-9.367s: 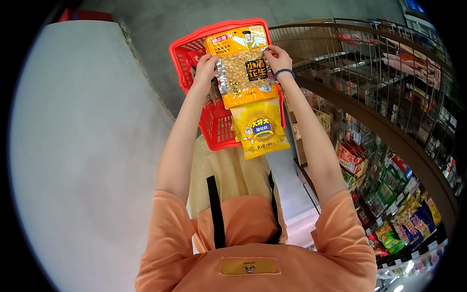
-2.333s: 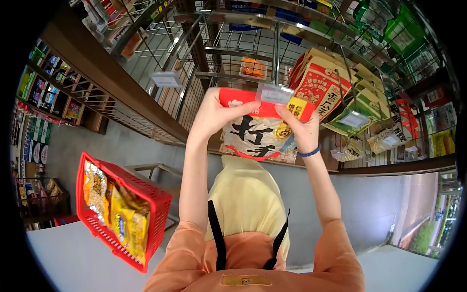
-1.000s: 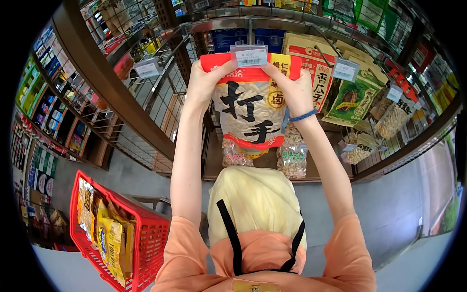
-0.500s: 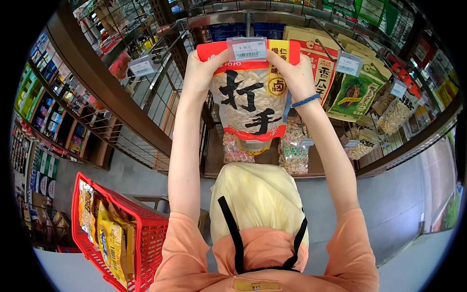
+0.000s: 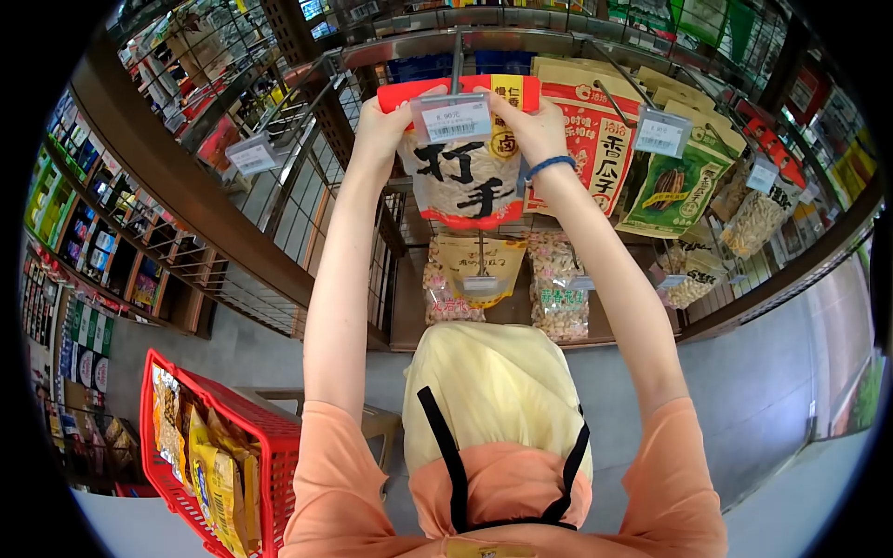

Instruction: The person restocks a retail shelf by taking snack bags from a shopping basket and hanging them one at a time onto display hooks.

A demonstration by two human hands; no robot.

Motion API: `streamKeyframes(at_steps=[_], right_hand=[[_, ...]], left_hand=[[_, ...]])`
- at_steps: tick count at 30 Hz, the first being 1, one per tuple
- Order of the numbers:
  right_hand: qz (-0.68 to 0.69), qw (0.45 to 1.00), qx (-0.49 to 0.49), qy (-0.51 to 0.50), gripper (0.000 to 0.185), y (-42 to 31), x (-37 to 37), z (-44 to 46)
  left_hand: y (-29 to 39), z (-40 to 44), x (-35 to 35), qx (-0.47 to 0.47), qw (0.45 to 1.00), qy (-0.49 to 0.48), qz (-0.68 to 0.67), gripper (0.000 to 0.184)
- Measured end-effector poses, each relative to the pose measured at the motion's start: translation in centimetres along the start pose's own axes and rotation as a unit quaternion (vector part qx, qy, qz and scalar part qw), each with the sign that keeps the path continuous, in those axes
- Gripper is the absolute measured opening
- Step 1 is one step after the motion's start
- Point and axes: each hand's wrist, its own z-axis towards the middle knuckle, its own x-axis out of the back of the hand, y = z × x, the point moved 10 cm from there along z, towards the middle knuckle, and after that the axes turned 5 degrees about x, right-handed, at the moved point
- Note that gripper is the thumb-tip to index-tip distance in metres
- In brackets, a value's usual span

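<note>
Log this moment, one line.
left hand, right hand: gripping red-topped clear plastic bag | white price tag: overlapping bag | red plastic basket: lower left

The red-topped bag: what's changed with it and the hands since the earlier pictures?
The red-topped bag has moved away from the body, further towards the rack, uncovering more of the tan pouch below. Since the first picture, the hands have let go of the peanut packet, now in the red basket, and taken hold of this bag. Left hand and right hand still hold its top.
</note>
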Motion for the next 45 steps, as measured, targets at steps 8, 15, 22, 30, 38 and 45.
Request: streamKeyframes(at_steps=[8, 15, 22, 30, 38, 45], right_hand=[[-0.048, 0.988, 0.008, 0.147, 0.037, 2.3, 1.4, 2.1], [-0.118, 0.975, -0.023, 0.185, 0.039, 2.7, 2.0, 2.9], [-0.151, 0.98, 0.041, 0.125, 0.041, 3.0, 1.9, 1.7], [-0.186, 0.98, 0.06, 0.039, 0.046, 3.0, 1.1, -2.5], [-0.123, 0.992, 0.016, -0.005, 0.048, 5.1, 1.4, -6.6], [-0.214, 0.976, -0.04, -0.02, 0.058, 7.7, 2.7, -8.5]], left_hand=[[-1.0, 2.9, -0.2, 0.069, 0.997, 0.012, 0.046, 0.024], [-1.7, 4.4, 0.1, 0.053, 0.997, 0.038, 0.05, 0.023], [-3.2, 5.4, 0.7, 0.053, 0.998, 0.025, 0.019, 0.026], [-5.9, 2.6, 1.4, 0.11, 0.991, 0.008, -0.076, 0.029], [-6.7, 0.4, 1.2, 0.06, 0.99, -0.023, -0.126, 0.039], [-10.2, -2.5, 2.2, 0.177, 0.982, 0.02, -0.063, 0.048]])
